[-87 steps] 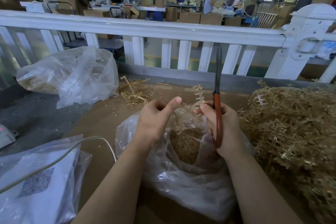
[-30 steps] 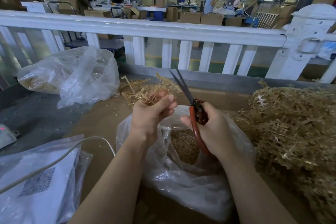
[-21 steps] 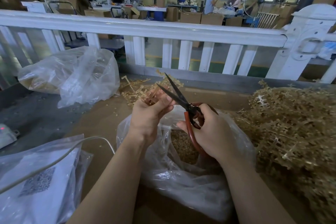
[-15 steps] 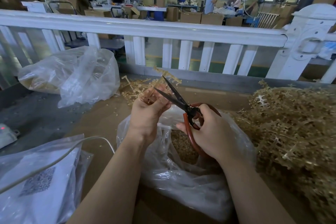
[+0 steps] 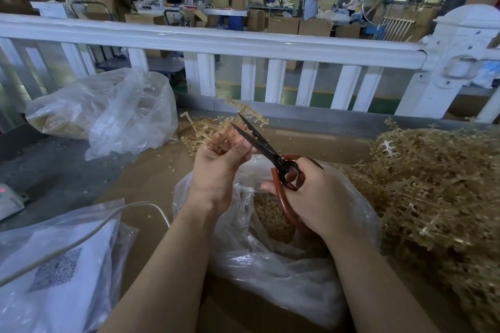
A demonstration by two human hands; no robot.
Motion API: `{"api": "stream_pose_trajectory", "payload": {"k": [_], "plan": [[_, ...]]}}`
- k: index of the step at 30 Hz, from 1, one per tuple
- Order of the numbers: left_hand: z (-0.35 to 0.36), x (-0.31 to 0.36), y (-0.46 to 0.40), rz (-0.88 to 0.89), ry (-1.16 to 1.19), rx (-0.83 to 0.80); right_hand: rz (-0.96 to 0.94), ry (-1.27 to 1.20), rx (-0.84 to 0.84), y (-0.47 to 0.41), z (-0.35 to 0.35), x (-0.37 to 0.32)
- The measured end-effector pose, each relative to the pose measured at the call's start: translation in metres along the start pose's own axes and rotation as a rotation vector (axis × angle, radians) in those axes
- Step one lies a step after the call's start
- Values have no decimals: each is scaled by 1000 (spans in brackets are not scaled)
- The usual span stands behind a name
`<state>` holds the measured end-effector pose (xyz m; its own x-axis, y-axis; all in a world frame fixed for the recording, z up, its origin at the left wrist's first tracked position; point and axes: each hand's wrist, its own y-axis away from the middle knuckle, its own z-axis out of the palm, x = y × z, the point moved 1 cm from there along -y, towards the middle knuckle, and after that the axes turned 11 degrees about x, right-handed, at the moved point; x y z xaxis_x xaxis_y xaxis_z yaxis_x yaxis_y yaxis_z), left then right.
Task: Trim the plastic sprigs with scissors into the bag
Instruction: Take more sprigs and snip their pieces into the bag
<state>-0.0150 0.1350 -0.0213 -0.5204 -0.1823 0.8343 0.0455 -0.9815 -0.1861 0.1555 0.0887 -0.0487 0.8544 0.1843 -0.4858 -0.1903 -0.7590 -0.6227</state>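
Tan plastic sprigs (image 5: pixel 244 116); black-bladed, red-handled scissors (image 5: pixel 270 155); clear bag (image 5: pixel 284 273); white railing (image 5: pixel 216 44); brown cardboard table (image 5: pixel 151 176).

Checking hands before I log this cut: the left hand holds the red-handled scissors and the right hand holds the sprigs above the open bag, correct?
No, the hands are swapped. The head view shows the right hand gripping the red-handled scissors, blades open, while the left hand holds the sprigs above the open bag.
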Motion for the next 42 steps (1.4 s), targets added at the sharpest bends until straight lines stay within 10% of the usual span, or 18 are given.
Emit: {"api": "stream_pose_trajectory", "payload": {"k": [42], "plan": [[-1, -6, -2, 61, -100, -46, -29, -41, 71, 1, 1, 0]]}}
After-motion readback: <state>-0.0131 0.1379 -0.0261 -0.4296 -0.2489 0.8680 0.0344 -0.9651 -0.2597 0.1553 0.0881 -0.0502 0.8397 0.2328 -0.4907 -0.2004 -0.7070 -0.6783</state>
